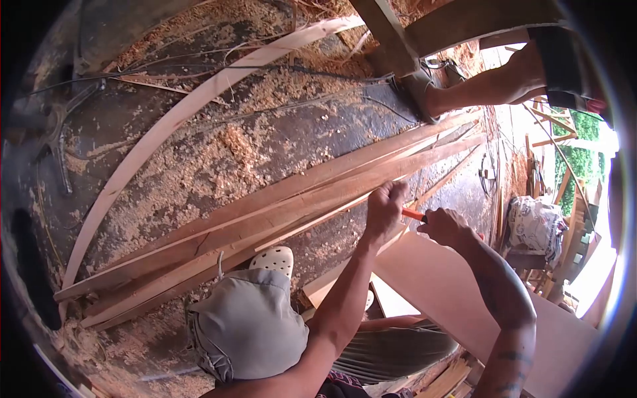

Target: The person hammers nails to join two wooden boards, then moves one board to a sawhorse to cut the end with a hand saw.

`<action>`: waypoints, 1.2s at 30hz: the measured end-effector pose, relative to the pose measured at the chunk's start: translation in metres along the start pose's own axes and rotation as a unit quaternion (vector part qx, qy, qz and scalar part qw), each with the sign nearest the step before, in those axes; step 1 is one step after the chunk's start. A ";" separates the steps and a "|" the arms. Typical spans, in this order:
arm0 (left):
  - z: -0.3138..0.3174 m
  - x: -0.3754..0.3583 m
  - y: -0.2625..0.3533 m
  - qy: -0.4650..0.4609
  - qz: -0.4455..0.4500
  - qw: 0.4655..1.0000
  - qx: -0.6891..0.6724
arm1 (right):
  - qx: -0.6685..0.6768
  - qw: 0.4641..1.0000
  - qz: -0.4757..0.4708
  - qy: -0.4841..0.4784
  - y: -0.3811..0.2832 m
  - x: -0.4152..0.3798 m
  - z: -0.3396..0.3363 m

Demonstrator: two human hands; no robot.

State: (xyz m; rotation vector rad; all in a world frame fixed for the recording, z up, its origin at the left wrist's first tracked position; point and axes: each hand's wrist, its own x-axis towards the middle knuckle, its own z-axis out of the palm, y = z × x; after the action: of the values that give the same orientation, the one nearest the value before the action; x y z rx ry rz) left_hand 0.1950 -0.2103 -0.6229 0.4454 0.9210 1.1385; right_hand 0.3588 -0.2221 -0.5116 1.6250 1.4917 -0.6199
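Observation:
My left hand (387, 207) is closed in a fist above the edge of a wide pale board (431, 268). What it grips, if anything, is hidden by the fingers. To its right, my right hand (448, 227) is wrapped round a tool with an orange handle (414, 214). That handle reaches toward the left fist, and the tool's working end cannot be made out. Slanting under the hands, the board stretches to the lower right. Just beyond my left hand lie long wooden planks (318, 192).
Sawdust and shavings (232, 156) cover the dark floor. A curved wooden strip (179, 109) arcs across the left. My bent knee in grey cloth (252, 325) and a pale clog (273, 260) are near. Another person's leg (491, 89) is at upper right, near a white sack (534, 225).

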 end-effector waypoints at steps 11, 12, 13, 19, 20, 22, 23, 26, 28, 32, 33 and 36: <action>-0.033 0.025 0.002 0.041 -0.193 0.904 -0.380 | 0.013 0.997 -0.021 -0.074 -0.004 -0.008 0.012; -0.028 0.024 -0.003 0.052 -0.200 0.895 -0.396 | 0.023 0.996 -0.015 -0.081 -0.002 -0.008 0.019; -0.033 0.027 -0.005 -0.025 -0.164 0.891 -0.422 | 0.032 0.996 -0.008 -0.082 -0.002 -0.004 0.021; -0.023 0.020 0.011 -0.096 -0.149 0.900 -0.398 | 0.022 0.998 -0.001 -0.051 -0.010 0.018 0.028; -0.023 0.018 0.009 -0.100 -0.153 0.896 -0.405 | 0.014 0.998 -0.001 -0.054 -0.009 0.019 0.031; -0.020 0.019 0.005 -0.111 -0.159 0.887 -0.420 | -0.005 0.998 0.001 -0.056 -0.012 0.019 0.028; -0.021 0.019 0.004 -0.130 -0.159 0.873 -0.443 | -0.006 0.998 0.003 -0.067 -0.013 0.017 0.024; -0.024 0.018 -0.001 -0.170 -0.154 0.837 -0.497 | 0.010 0.998 0.010 -0.068 -0.015 0.016 0.024; -0.027 0.017 -0.001 -0.153 -0.155 0.862 -0.459 | 0.009 0.998 0.007 -0.068 -0.016 0.016 0.025; -0.022 0.013 -0.001 -0.115 -0.158 0.898 -0.393 | 0.014 0.997 0.012 -0.073 -0.017 0.014 0.027; -0.019 0.012 -0.001 -0.109 -0.160 0.906 -0.376 | 0.010 0.998 0.007 -0.070 -0.016 0.014 0.028; -0.015 0.008 -0.002 -0.104 -0.163 0.928 -0.320 | 0.000 0.998 -0.007 -0.058 -0.014 0.015 0.031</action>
State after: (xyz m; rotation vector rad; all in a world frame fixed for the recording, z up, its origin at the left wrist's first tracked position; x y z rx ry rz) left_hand 0.1856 -0.2058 -0.6363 -0.1222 0.3778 0.9923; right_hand 0.3532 -0.2399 -0.5435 1.5527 1.4190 -0.7102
